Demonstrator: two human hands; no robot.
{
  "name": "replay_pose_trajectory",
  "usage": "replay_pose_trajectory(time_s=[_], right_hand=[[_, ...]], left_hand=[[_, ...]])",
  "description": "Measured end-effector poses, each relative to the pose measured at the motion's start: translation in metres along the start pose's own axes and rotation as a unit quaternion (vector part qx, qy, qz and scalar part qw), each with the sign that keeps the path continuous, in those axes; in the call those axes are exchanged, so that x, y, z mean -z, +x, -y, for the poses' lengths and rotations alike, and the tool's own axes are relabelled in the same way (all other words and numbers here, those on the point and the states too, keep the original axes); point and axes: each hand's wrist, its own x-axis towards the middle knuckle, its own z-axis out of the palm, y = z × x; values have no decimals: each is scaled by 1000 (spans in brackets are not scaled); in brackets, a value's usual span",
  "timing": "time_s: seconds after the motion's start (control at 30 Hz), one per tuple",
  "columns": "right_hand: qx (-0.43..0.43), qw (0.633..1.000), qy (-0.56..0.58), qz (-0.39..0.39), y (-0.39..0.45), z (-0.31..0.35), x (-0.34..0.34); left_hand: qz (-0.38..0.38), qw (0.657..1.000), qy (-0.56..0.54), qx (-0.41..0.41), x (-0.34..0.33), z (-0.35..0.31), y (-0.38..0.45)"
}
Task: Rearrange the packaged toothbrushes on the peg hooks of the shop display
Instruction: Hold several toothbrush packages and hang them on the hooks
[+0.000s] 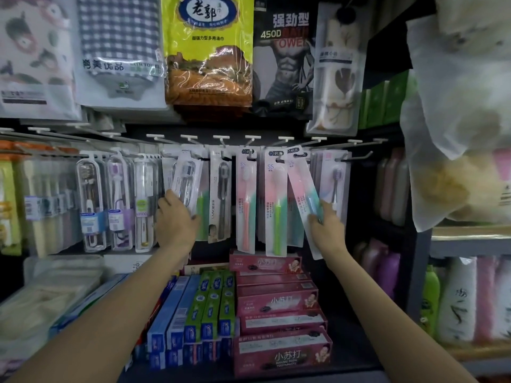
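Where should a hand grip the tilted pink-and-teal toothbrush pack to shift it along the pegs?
Probably the lower end, from the front, where the right hand pinches it. The pink-and-teal toothbrush pack is a flat card whose hang hole sits at the peg hook, so its bottom swings free of its neighbours.

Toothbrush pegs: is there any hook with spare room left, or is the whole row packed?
The rightmost hook, beyond the purple toothbrush pack, shows bare wire at its tip with a dark gap beside it. From there leftward, packs overlap tightly between the left hand and right hand. The cased toothbrushes further left are jammed too. Below, toothpaste boxes cover most of the shelf.
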Motion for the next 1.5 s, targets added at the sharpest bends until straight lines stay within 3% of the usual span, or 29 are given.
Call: replay_pose_trajectory(time_s=[0.2, 0.37, 0.47, 0.53, 0.67, 0.77, 0.93, 1.17, 1.3, 1.5], right_hand=[[-41, 997, 64, 3, -1, -11, 7], [-37, 999, 7, 1, -1, -23, 2], [71, 987, -126, -64, -9, -21, -8], [177, 970, -148, -76, -16, -7, -18], [277, 955, -94, 54, -23, 25, -59], [207, 966, -25, 151, -20, 36, -105], [63, 976, 72, 193, -8, 46, -167], [-5, 984, 102, 143, 16, 55, -227], [-38, 992, 54, 103, 24, 61, -245], [44, 996, 52, 58, -2, 67, -220]], left_hand=[[-7, 1000, 11, 0, -1, 2, 1], [-12, 1000, 15, -5, -3, 1, 1], [-12, 1000, 16, -23, -2, 6, 2], [-20, 999, 21, -44, 0, 12, 3], [-32, 995, 47, -82, 6, 23, 6], [-33, 992, 60, -105, 10, 31, 11], [-21, 987, 86, -135, 16, 39, 19], [-15, 977, 112, -182, 20, 54, 34], [-10, 974, 123, -187, 21, 56, 38], [-7, 971, 125, -201, 22, 59, 42]])
